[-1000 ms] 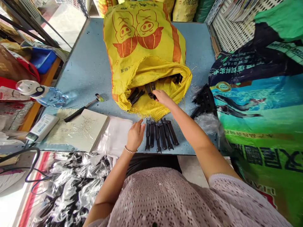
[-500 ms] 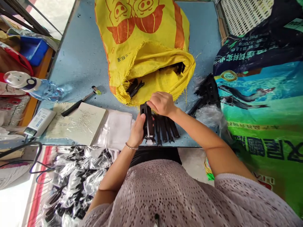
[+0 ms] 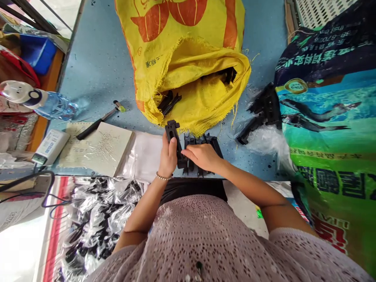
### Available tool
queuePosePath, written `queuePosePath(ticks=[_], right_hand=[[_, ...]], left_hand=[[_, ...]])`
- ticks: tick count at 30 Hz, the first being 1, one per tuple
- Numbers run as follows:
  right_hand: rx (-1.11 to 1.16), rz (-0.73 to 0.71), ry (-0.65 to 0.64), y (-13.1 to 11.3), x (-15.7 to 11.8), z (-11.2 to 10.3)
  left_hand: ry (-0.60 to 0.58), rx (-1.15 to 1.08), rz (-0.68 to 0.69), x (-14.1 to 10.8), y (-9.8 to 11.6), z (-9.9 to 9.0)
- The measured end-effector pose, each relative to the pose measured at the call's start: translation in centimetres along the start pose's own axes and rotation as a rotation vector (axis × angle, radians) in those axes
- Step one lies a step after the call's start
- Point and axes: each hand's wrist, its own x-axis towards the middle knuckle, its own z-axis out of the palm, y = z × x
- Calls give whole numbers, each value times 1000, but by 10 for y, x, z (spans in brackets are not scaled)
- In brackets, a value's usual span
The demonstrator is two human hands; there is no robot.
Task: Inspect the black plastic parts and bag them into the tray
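Note:
My left hand is wrapped around a long black slotted plastic part, held tilted above the table's front edge. My right hand is closed, its fingertips against the lower right side of that part; whatever they pinch is hidden. Beneath and beyond the right hand lies a row of similar black parts. Just behind both hands, the frayed mouth of a yellow woven sack gapes, with black pieces showing inside.
Leftward on the blue table are a notepad with tiny pins, a small hammer, a white box and a water bottle. At right, black parts lie by a printed green-blue sack. Bagged parts fill the lower left.
My right hand has moved down from the top of the held part to its lower side. The left hand has shifted slightly left and up with the part.

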Motion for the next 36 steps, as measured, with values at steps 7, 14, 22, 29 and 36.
queuePosePath(ticks=[7, 14, 22, 29, 36], right_hand=[[-227, -42, 33, 42, 134, -22], [-483, -127, -156, 52, 211, -28], [-224, 281, -64, 7, 59, -64], [-128, -43, 7, -4, 14, -63], [-183, -43, 63, -4, 61, -40]], left_hand=[[-84, 685, 90, -19, -23, 14], [-153, 624, 181, -21, -18, 8], [-174, -453, -51, 2, 3, 2], [-92, -598, -240, -4, 22, 16], [14, -525, -96, -4, 24, 6]])
